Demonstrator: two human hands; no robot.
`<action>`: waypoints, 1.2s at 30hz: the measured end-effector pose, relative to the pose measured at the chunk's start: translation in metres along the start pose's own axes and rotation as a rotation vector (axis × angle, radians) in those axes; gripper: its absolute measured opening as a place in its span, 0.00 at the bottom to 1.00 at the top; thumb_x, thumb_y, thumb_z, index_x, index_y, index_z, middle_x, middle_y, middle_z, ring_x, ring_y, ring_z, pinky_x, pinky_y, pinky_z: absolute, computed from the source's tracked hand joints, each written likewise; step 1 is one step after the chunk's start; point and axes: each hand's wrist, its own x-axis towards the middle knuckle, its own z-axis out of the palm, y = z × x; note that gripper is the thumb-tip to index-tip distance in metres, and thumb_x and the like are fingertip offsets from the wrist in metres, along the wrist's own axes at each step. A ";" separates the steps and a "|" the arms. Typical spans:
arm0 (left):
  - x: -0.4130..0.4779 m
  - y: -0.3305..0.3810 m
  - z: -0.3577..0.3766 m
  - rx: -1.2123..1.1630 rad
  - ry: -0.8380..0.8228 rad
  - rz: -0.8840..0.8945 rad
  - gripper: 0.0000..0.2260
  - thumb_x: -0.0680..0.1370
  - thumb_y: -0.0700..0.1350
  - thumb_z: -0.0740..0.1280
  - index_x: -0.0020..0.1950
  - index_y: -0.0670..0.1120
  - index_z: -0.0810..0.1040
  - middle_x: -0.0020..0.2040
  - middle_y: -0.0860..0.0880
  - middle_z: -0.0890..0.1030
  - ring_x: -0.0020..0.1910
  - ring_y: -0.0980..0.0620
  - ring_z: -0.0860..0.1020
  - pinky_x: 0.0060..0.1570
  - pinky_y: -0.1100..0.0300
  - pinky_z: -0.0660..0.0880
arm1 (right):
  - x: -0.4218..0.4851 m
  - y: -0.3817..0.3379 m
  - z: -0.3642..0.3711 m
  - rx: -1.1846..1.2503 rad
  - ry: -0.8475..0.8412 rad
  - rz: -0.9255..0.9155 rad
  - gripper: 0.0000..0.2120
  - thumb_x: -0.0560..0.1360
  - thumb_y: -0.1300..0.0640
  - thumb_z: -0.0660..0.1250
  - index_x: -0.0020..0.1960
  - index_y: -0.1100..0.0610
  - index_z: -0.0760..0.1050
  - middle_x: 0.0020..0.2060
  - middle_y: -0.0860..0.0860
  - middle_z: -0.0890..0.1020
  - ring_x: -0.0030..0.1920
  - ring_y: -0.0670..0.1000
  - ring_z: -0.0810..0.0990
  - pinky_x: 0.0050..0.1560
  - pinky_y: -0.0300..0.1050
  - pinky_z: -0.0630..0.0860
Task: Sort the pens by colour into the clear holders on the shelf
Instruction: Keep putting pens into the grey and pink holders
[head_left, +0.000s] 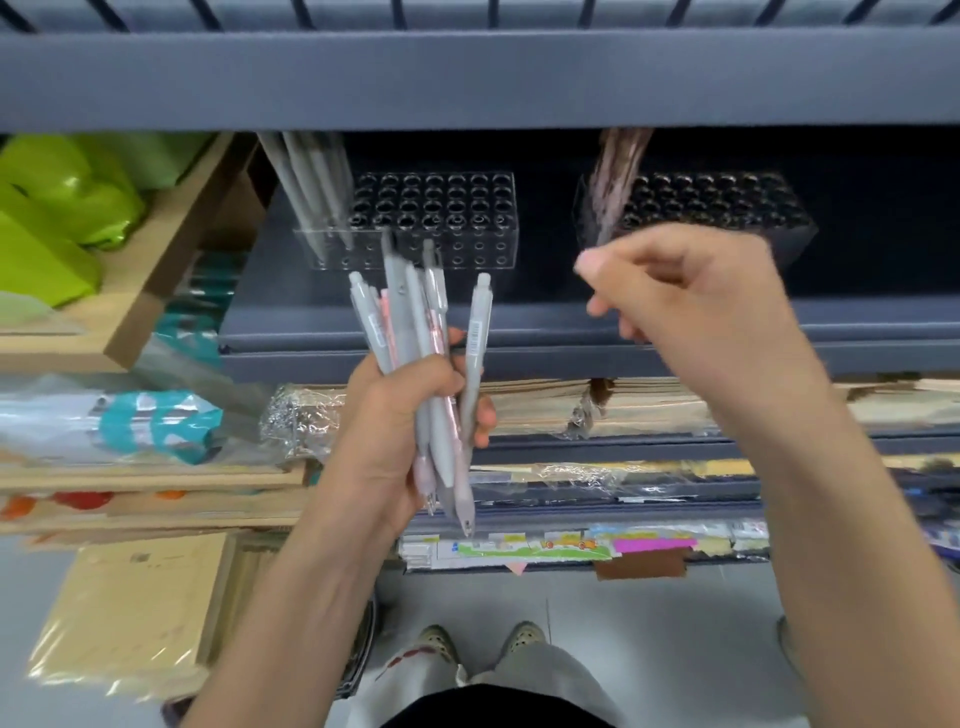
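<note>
Sorting is midway. The left hand grips a mixed bundle of grey and pink plastic click pens below the dark shelf. The right hand, blurred, hangs loosely curled and apparently empty beside the right clear perforated holder holding pink pens. The next move probably calls for pinching one pen from the bundle; greys belong in the left clear holder.
</note>
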 end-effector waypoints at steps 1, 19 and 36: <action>-0.001 -0.002 0.002 0.024 -0.003 0.009 0.13 0.65 0.34 0.64 0.49 0.39 0.76 0.33 0.44 0.77 0.27 0.46 0.77 0.27 0.57 0.75 | -0.008 -0.003 0.007 0.022 -0.113 -0.016 0.06 0.73 0.48 0.72 0.42 0.49 0.84 0.35 0.46 0.84 0.32 0.39 0.77 0.36 0.33 0.74; -0.022 -0.003 -0.023 -0.009 0.136 0.137 0.19 0.64 0.33 0.64 0.55 0.39 0.73 0.31 0.48 0.77 0.26 0.48 0.75 0.26 0.58 0.73 | -0.019 -0.025 0.068 0.496 -0.055 -0.026 0.07 0.80 0.54 0.65 0.46 0.56 0.71 0.35 0.57 0.84 0.32 0.55 0.84 0.31 0.43 0.79; -0.015 0.023 -0.079 0.040 0.208 0.113 0.14 0.65 0.37 0.67 0.51 0.41 0.74 0.32 0.45 0.76 0.25 0.49 0.74 0.26 0.59 0.72 | -0.026 -0.053 0.138 0.515 -0.017 0.020 0.05 0.76 0.55 0.71 0.46 0.57 0.79 0.32 0.54 0.83 0.31 0.53 0.83 0.32 0.43 0.79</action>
